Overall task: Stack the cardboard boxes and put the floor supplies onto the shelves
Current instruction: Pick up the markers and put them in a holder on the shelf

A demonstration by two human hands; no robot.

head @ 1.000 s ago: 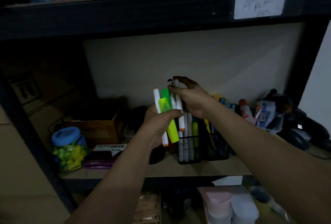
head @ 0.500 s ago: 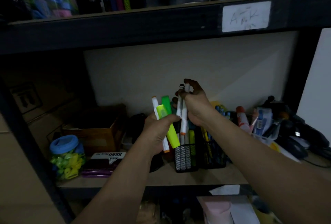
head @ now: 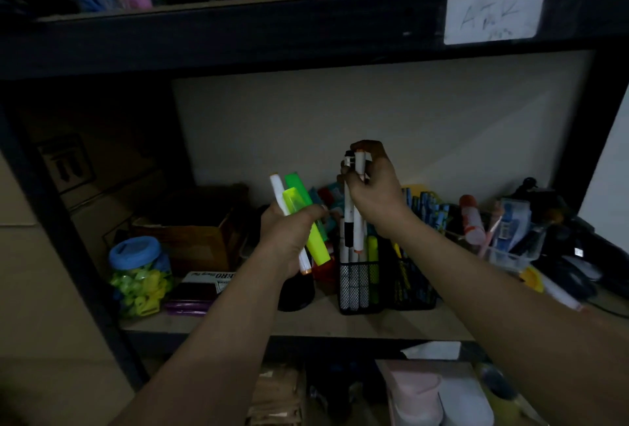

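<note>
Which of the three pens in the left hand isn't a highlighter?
The slim white marker, leftmost in the left hand; the green highlighter and yellow highlighter beside it are chunky.

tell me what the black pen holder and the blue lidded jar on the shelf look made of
Pen holder: black wire mesh, probably painted metal, matt; the markers show through its fine grid. Jar: clear, slightly glossy wall, likely plastic though glass is possible; yellow-green pieces show through it. Its blue lid looks like opaque plastic.
</note>
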